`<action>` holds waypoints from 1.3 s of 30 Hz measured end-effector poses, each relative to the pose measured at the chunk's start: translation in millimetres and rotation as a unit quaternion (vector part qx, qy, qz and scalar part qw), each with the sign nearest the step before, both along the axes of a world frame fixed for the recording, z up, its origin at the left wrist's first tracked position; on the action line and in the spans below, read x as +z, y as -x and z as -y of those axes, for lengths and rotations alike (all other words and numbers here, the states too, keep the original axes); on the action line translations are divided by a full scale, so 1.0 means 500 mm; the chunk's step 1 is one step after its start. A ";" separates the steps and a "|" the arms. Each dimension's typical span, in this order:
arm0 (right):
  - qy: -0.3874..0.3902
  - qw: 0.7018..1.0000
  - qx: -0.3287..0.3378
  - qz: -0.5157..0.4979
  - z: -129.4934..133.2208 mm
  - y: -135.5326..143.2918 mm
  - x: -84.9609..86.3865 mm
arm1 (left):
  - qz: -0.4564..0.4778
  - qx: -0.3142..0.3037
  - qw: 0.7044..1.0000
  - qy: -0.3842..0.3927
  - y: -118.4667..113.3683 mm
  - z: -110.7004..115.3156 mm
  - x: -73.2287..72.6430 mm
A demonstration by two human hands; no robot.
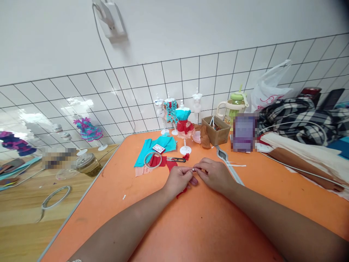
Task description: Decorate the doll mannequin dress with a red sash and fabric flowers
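Pinching a tiny white piece [193,170] between their fingertips, the left hand [178,180] and right hand [216,175] meet above the orange worktop [204,233]. It looks unattached yet; at twelve o'clock, a turquoise-and-red fabric dress [184,123] already clothes a white plastic mannequin [185,149]. Forearms [133,222] enter from eight and four o'clock.

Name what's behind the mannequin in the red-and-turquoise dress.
A teal-ruffled mannequin, a white mannequin and tiled wall show; whatever the dress blocks can't be seen.
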State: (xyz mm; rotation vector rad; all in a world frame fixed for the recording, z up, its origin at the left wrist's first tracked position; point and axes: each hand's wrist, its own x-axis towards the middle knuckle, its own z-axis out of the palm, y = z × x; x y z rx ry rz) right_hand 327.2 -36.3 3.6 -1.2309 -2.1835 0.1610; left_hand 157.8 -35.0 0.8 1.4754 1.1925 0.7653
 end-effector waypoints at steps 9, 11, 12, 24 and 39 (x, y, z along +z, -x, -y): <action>-0.027 0.999 0.006 -0.028 0.000 -0.002 0.000 | 0.004 0.024 1.000 -0.016 0.004 -0.007 -0.006; -0.028 0.999 0.023 -0.024 -0.002 -0.003 -0.001 | 0.006 0.010 1.000 -0.023 0.004 -0.005 -0.007; -0.028 0.999 0.024 -0.026 -0.003 -0.004 -0.002 | 0.007 0.002 1.000 -0.029 0.003 -0.003 -0.007; 0.000 0.998 0.015 -0.058 0.001 0.003 -0.002 | 0.058 0.012 0.997 -0.046 0.004 -0.004 -0.013; -0.085 0.996 -0.019 -0.007 0.012 0.002 0.004 | 0.031 0.016 0.999 -0.023 -0.001 0.001 -0.002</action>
